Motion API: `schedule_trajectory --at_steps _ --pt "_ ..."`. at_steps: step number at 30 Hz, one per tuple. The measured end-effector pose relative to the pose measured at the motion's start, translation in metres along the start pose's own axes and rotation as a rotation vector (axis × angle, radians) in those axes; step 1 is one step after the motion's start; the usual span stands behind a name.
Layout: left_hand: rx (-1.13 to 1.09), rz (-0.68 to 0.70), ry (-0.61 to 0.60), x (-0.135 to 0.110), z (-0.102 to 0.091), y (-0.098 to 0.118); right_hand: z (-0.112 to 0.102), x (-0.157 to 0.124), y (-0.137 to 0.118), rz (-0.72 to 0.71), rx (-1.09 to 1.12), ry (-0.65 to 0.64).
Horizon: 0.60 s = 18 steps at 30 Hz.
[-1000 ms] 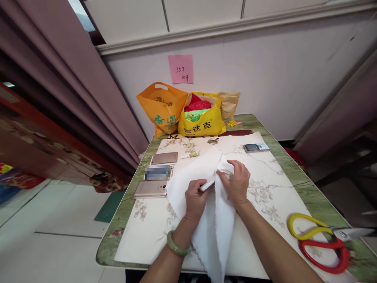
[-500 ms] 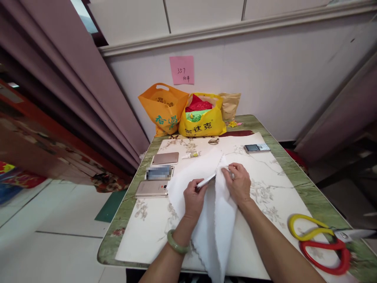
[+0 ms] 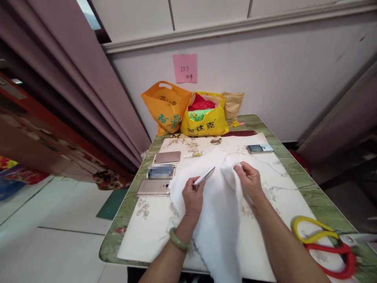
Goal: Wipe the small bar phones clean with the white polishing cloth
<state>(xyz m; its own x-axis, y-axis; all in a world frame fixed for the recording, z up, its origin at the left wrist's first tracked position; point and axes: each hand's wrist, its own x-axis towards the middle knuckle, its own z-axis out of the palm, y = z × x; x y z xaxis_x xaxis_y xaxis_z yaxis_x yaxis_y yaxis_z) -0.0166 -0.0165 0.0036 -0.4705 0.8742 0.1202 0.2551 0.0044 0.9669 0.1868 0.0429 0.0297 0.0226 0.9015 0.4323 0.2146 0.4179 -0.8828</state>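
Note:
In the middle of the head view, my left hand [image 3: 193, 198], with a green bangle on its wrist, is closed around a slim white-and-silver smartphone [image 3: 205, 177]. The phone is tilted and seen nearly edge-on. A white cloth [image 3: 216, 220] with a scalloped edge spreads beneath it and drapes down over the table's front edge. My right hand [image 3: 249, 181] pinches the cloth's raised right side, holding a fold up. A small gap separates that fold from the phone.
Several phones, one a phone [image 3: 167, 157] lying flat, sit at left. A small bottle [image 3: 193, 155], glasses [image 3: 216, 140] and a keypad phone [image 3: 259, 148] lie farther back. Orange [image 3: 166, 110] and yellow bags [image 3: 206, 124] stand behind. Large scissors [image 3: 332, 245] lie at front right.
My right hand has moved right with the cloth's edge, away from the phone. The phone's far end, formerly against the cloth fold, now shows uncovered. My left hand keeps its hold.

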Motion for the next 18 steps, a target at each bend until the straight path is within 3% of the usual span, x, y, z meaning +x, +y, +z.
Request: schedule_trajectory --at_steps 2,6,8,13,16,18 --pt "0.013 0.011 -0.018 0.0 0.001 -0.001 0.001 0.001 -0.005 -0.056 -0.067 -0.011" --pt "0.105 0.103 -0.088 -0.004 0.002 -0.001 0.011 -0.004 -0.017 -0.043 0.053 -0.299" --pt "0.159 0.183 -0.141 -0.006 0.002 0.001 0.021 -0.009 -0.019 -0.054 0.048 -0.339" --pt "0.285 0.401 -0.195 -0.008 0.006 0.003 0.045 -0.019 -0.008 -0.194 -0.454 -0.013" --pt "0.29 0.418 -0.194 -0.008 0.007 0.004 0.049 -0.02 -0.004 -0.282 -0.638 0.176" --pt "0.287 0.411 -0.202 -0.009 0.007 0.004 0.047 -0.02 -0.004 -0.331 -0.697 0.227"
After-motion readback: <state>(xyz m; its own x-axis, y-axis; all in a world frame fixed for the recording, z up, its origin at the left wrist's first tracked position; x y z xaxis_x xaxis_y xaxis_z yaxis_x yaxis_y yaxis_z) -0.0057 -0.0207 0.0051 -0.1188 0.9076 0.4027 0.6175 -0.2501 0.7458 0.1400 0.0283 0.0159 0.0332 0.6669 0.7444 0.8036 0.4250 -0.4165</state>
